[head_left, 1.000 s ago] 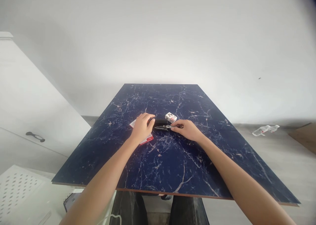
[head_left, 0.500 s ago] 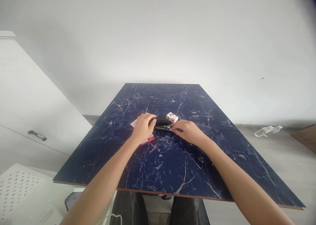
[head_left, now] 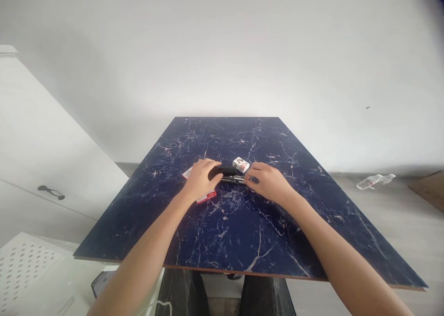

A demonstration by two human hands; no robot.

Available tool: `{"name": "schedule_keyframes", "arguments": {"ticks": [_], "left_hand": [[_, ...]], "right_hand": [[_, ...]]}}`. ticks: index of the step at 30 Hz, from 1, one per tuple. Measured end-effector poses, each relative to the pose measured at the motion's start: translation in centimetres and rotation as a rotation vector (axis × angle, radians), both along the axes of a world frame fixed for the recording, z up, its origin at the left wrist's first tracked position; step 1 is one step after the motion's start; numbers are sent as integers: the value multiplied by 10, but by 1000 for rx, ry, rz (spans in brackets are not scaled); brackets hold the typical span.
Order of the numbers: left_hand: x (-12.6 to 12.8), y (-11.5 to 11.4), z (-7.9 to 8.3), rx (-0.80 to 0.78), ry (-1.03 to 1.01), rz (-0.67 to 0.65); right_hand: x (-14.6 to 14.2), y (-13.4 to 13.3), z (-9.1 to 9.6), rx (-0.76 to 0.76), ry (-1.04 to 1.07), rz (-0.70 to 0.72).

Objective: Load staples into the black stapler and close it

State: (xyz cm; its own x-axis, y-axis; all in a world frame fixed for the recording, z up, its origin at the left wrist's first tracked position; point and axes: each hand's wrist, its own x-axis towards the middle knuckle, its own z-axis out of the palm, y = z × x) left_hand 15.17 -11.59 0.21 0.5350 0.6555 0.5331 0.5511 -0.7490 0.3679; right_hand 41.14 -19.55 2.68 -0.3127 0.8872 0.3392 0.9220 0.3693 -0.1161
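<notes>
A black stapler lies on the blue marbled table with its top raised and the metal staple channel exposed. My left hand grips its left end, thumb and fingers around the black body. At the other end, the curled fingers of my right hand pinch the metal part; their tips partly hide what they touch. Just behind the stapler stands a small white box with printing on it. Flat under my left hand is a red-and-white package, mostly covered.
The blue marbled table reaches almost to the wall. A white cabinet with a dark handle stands left, above a white perforated surface. On the floor to the right lie a clear plastic bottle and a cardboard box.
My right hand has shifted slightly right along the stapler's end, its fingers more curled. The stapler's black top and metal channel show a little further right beside my left hand.
</notes>
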Motion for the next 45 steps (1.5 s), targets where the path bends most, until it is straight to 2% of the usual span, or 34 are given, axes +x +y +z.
{"name": "schedule_keyframes", "arguments": {"ticks": [3,6,11,15,19,25,30,33,38,45], "left_hand": [[-5,7,-1,-34,111,-48],[-10,13,-1,-72,124,-29],[-18,16,2,-120,115,-3],[-19,15,2,-120,114,6],[-16,10,5,-63,83,18],[-10,2,9,45,-11,26],[2,-9,6,149,-134,-86],[13,-21,5,162,-161,-204],[24,-36,4,141,-57,-364],[25,-33,3,205,-22,-365]], "right_hand": [[7,1,3,-109,60,-100],[10,6,-4,-193,122,-143],[8,13,-15,-221,178,-126],[14,12,-12,-255,212,-99],[24,10,-2,-327,264,-135],[28,5,7,-397,169,-25],[17,4,5,-364,148,59],[9,0,10,-384,268,77],[-6,-10,20,-420,547,112],[-17,-8,15,-563,774,210]]}}
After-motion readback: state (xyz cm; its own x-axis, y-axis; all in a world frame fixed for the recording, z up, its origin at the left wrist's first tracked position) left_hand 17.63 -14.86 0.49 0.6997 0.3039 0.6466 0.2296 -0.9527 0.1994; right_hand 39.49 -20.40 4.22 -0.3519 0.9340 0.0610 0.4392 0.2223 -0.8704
